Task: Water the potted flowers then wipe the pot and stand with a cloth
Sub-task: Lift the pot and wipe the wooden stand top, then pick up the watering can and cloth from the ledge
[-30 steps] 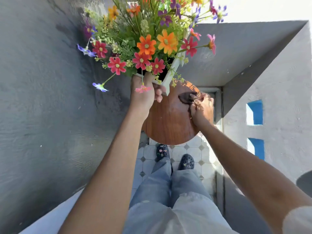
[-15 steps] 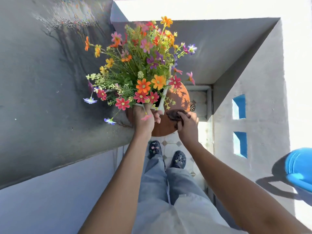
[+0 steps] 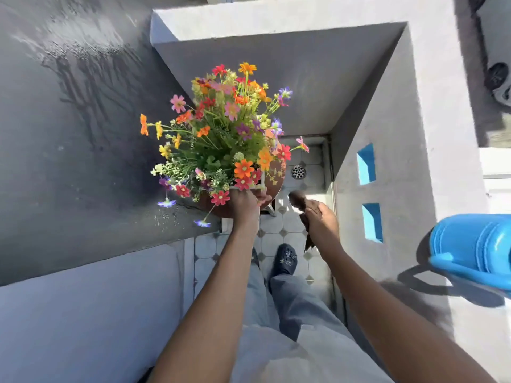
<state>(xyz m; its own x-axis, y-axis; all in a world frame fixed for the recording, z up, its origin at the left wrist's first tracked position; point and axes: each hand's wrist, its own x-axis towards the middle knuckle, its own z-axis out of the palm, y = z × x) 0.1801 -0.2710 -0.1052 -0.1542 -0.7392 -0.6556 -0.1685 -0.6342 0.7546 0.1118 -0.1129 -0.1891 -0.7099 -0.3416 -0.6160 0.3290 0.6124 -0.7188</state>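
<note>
On a grey-walled tiled balcony, the left hand [image 3: 244,204] grips the white pot [image 3: 262,181] at centre frame; the right hand [image 3: 320,221] clutches a brown cloth [image 3: 298,197] (off the stand [image 3: 278,175]).

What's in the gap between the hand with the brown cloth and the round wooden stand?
In the head view, nothing: only tiled floor far below shows between the right hand, gripping the cloth, and the stand. The cloth is off the stand.
</note>
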